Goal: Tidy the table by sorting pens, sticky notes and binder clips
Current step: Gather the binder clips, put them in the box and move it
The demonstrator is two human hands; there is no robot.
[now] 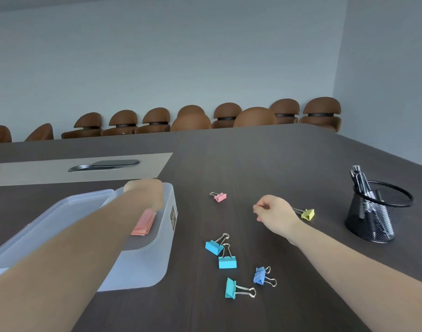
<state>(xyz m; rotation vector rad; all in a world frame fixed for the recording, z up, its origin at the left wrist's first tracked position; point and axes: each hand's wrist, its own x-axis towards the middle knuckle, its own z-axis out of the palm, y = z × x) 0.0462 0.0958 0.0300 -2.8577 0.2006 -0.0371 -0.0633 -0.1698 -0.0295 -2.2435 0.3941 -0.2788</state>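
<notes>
The left hand reaches into a frosted, translucent plastic box on the dark wood-grain table, and it is blurred. Its fingers are down by a stack of pink sticky notes lying inside the box, but whether they are gripping the notes I cannot tell. The box's lid lies just beside it on the left.

The right hand hovers low over the table with its fingers curled in loosely, thumb against forefinger; whether anything is pinched there is hidden.

Binder clips lie scattered on the table, each a folded coloured body with silver wire handles. A small pink clip lies alone beyond the hand, and a yellow clip sits just behind the right wrist. Nearer are two light blue clips touching each other, a darker blue clip, and a teal clip with its handles stretched flat.

Off to the right stands a black mesh cup holding several dark pens leaning to one side.
</notes>
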